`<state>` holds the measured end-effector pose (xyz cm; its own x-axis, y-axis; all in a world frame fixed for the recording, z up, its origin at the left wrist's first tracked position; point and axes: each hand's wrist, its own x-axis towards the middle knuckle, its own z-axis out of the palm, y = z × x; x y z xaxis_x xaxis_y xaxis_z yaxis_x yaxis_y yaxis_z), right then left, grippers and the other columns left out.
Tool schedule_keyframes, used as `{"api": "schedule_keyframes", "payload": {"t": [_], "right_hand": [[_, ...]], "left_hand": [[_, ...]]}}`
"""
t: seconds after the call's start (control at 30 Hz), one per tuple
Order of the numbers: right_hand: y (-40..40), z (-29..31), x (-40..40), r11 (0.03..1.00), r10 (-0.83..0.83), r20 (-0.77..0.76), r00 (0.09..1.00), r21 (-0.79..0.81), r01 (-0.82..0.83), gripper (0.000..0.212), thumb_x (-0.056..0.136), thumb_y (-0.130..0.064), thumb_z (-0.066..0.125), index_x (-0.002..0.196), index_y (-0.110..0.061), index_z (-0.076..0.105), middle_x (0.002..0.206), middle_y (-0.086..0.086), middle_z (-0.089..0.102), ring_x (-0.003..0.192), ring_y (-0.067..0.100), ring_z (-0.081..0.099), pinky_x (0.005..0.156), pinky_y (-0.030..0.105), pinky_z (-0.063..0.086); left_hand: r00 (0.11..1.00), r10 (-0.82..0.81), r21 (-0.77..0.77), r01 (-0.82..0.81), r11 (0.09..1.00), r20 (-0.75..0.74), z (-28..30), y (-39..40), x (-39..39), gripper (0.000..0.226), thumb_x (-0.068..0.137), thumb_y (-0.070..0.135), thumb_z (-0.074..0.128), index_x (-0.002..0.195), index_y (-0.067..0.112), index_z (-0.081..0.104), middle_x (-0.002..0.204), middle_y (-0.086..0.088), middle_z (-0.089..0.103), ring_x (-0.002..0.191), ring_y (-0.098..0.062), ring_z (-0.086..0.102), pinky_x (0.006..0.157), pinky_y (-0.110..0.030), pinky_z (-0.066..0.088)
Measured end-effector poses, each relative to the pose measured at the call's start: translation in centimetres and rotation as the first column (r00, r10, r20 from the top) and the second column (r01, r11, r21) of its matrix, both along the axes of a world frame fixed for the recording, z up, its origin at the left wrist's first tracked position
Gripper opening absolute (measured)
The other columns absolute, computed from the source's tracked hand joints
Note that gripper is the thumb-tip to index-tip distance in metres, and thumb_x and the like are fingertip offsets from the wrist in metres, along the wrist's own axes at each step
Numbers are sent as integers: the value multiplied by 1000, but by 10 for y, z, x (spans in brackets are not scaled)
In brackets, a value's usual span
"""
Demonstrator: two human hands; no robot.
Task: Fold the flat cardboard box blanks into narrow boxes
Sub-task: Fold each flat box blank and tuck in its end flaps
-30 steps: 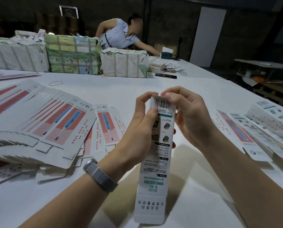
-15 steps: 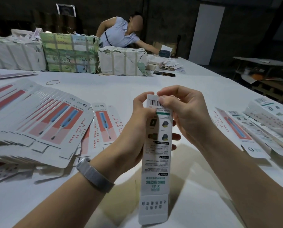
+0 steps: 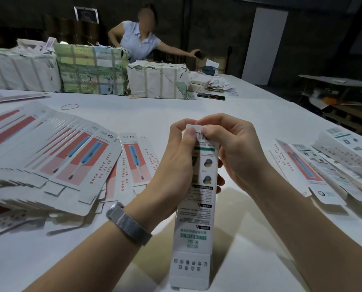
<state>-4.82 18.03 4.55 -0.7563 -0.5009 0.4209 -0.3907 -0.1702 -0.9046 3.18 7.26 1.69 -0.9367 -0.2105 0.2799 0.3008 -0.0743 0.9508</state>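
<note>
I hold a long narrow white box [image 3: 197,218] upright in front of me, its printed back facing me and its lower flap hanging open near the table. My left hand [image 3: 176,165] grips the box's upper part from the left, thumb on the barcode. My right hand [image 3: 230,148] pinches the top flap from the right, fingers curled over the top end. A fanned stack of flat blanks [image 3: 49,157] with red and blue print lies on the left. Folded boxes and blanks [image 3: 331,165] lie on the right.
The white table [image 3: 146,114] carries wrapped bundles [image 3: 91,70] along its far side, a rubber band [image 3: 69,106] and a dark phone [image 3: 211,96]. Another person [image 3: 140,39] stands behind the bundles. Shelving with clutter [image 3: 340,98] is off the table's right edge.
My fingers have closed down over the box's top end, pressing the top flap in. The person at the back has straightened up and reached an arm to the right.
</note>
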Motion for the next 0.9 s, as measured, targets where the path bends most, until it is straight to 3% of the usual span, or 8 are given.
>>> {"api": "schedule_keyframes", "payload": {"t": [0.17, 0.3, 0.6, 0.77, 0.9], "right_hand": [[0, 2, 1, 998, -31, 2, 1000, -48, 31, 11, 80, -21, 64, 73, -21, 73, 70, 8, 65, 63, 31, 62, 57, 64, 45], [1, 4, -1, 996, -44, -10, 999, -73, 43, 15, 80, -19, 63, 70, -22, 73, 68, 7, 64, 62, 28, 61, 62, 53, 44], [4, 6, -4, 995, -60, -6, 998, -74, 60, 17, 83, -18, 60, 71, -19, 73, 69, 7, 67, 64, 28, 61, 63, 56, 45], [6, 8, -4, 999, -36, -6, 999, -22, 36, 16, 86, -20, 61, 78, -17, 75, 74, 7, 70, 69, 23, 67, 58, 32, 55], [8, 11, -3, 997, -75, -62, 995, 22, 77, 22, 94, -10, 59, 81, -14, 75, 72, 6, 71, 70, 37, 67, 54, 42, 54]], "left_hand": [[1000, -18, -49, 18, 999, -8, 1, 0, 0, 21, 105, 51, 33, 125, 47, 36, 80, -3, 73, 65, -34, 74, 57, -42, 60], [999, -45, -33, 44, 998, -26, 2, 3, 2, 23, 103, 48, 38, 126, 51, 37, 81, -6, 72, 65, -34, 74, 56, -41, 60], [996, -77, -77, 73, 994, -48, 1, 5, 2, 40, 92, 53, 45, 130, 51, 34, 83, -6, 71, 65, -31, 73, 56, -40, 60], [998, -63, -53, 61, 997, -32, 1, 3, 2, 27, 104, 41, 42, 128, 50, 34, 83, -7, 70, 65, -31, 73, 54, -34, 58], [999, -44, -99, 44, 994, 6, 1, 3, 1, 26, 104, 42, 43, 125, 51, 31, 86, -10, 69, 66, -30, 75, 56, -34, 59]]}}
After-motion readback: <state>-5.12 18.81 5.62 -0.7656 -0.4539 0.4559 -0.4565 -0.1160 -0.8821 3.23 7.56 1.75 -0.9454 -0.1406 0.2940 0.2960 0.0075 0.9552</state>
